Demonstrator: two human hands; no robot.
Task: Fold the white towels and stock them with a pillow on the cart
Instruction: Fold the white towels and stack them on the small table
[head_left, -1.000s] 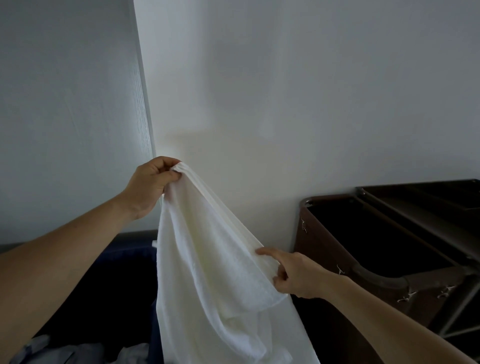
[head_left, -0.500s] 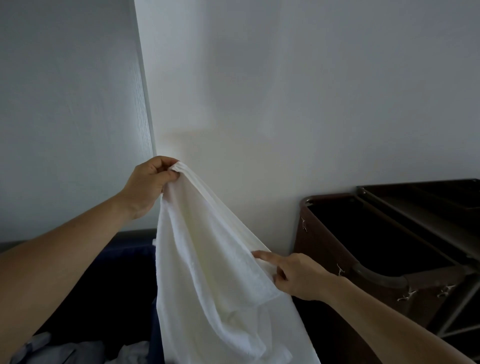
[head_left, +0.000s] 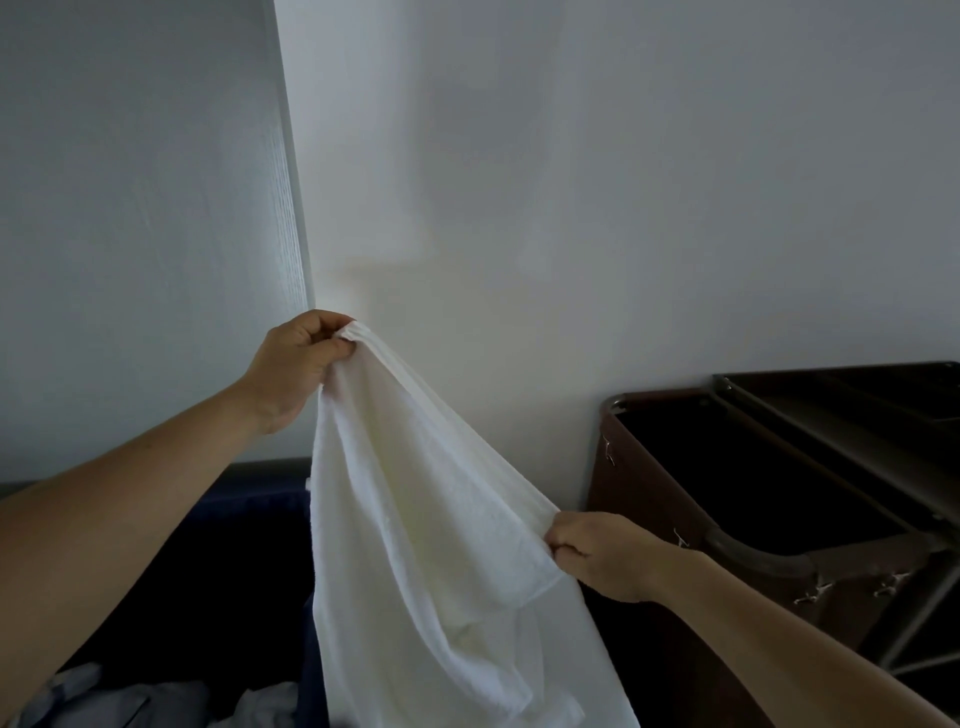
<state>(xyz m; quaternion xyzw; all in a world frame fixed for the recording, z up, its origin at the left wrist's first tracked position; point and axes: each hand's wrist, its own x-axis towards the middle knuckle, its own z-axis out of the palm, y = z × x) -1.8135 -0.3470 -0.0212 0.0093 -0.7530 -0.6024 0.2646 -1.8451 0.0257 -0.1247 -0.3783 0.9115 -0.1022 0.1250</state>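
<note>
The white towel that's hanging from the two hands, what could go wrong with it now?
1. The white terry towel hangs bunched and uneven: the left hand grips one end high, the right hand pinches an edge lower down, so the fold may come out crooked.
2. Its loose lower part drops out of view beside the crumpled pale laundry in the dark blue fabric bin; it might drag on that pile.
</note>
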